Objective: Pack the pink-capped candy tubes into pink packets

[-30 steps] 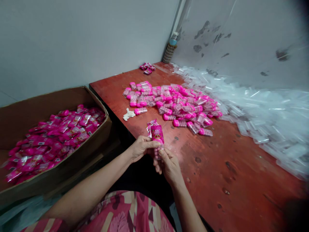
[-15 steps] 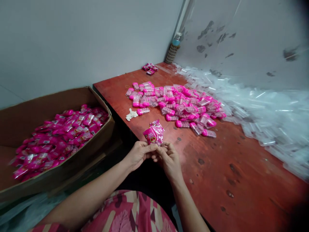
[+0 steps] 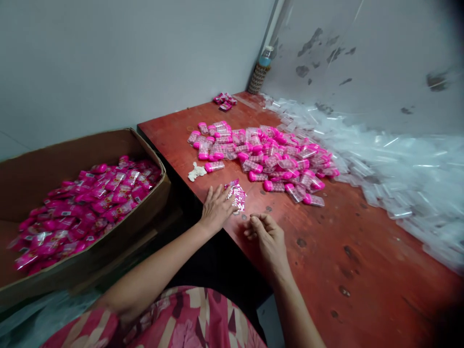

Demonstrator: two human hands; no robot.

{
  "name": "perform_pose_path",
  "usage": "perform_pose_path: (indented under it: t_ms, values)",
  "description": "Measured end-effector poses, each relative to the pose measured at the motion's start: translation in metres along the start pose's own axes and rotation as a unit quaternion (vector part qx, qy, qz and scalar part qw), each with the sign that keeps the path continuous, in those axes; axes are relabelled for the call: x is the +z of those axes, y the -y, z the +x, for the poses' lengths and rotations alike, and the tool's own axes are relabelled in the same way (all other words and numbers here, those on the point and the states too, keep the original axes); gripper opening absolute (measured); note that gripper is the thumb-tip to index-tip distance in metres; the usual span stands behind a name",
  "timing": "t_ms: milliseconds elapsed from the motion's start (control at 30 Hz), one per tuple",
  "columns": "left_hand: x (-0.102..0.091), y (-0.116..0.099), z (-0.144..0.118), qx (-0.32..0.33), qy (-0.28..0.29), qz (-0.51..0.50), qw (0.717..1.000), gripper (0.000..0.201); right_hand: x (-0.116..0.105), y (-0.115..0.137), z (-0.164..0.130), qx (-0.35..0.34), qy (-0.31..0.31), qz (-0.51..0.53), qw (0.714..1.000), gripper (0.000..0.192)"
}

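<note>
My left hand (image 3: 216, 209) reaches over the table's near edge, fingers stretched out and spread. Its fingertips lie over the left side of some flat pink printed packets (image 3: 238, 197), covering part of them. My right hand (image 3: 267, 237) hovers just right of these packets, above the red table (image 3: 308, 270). Its thumb and fingers are curled together, and whatever is between them, if anything, is hidden. Beyond the hands lies a heap of small clear containers with bright pink caps (image 3: 270, 162), holding round pink pieces. One such container (image 3: 214, 166) sits apart, beside a crumpled white scrap (image 3: 196, 171).
On the left stands a cardboard box (image 3: 163, 186) holding many filled pink packets (image 3: 87, 212). Clear empty plastic containers (image 3: 391, 169) are piled along the right wall. In the far corner a bottle (image 3: 266, 57) stands in a woven holder (image 3: 258, 79), near several small pink packs (image 3: 225, 101).
My hands have parted. The left has let go of the pink packet both hands held and spread its fingers over the packets on the table; the right has moved slightly right and down.
</note>
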State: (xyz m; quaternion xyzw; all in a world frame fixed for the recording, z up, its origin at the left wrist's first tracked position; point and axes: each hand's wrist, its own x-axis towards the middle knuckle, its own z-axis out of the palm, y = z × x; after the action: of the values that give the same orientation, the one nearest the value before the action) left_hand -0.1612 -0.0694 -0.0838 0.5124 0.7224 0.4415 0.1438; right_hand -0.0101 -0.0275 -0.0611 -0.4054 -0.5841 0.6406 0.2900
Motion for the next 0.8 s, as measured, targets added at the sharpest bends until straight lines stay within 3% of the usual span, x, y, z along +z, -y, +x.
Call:
perform_pose_path:
  t_ms: [233,400,533,633,700,800]
  values:
    - [0.004,0.003,-0.003,0.043,-0.020,0.008,0.999,0.021,-0.003,-0.004,0.019,-0.067,-0.047,-0.078,0.994,0.025]
    - [-0.003,-0.015,-0.009,0.044,-0.042,-0.107,0.992,0.024,0.002,0.005,0.037,-0.042,-0.014,0.052,0.998,0.034]
    - [-0.009,-0.023,-0.010,-0.101,-0.069,-0.275,0.954,0.045,0.000,0.012,0.043,-0.039,-0.027,0.115,0.992,0.031]
    - [-0.009,-0.023,-0.008,-0.220,0.006,-0.404,0.888,0.042,-0.002,0.014,0.043,-0.046,-0.024,0.098,0.994,0.030]
    - [-0.007,-0.023,-0.006,-0.258,0.071,-0.451,0.851,0.035,-0.005,0.014,0.042,-0.055,-0.004,0.050,0.997,0.027]
    - [-0.003,-0.024,-0.004,-0.284,0.091,-0.442,0.846,0.026,-0.023,0.018,0.045,-0.097,0.016,-0.091,0.991,0.020]
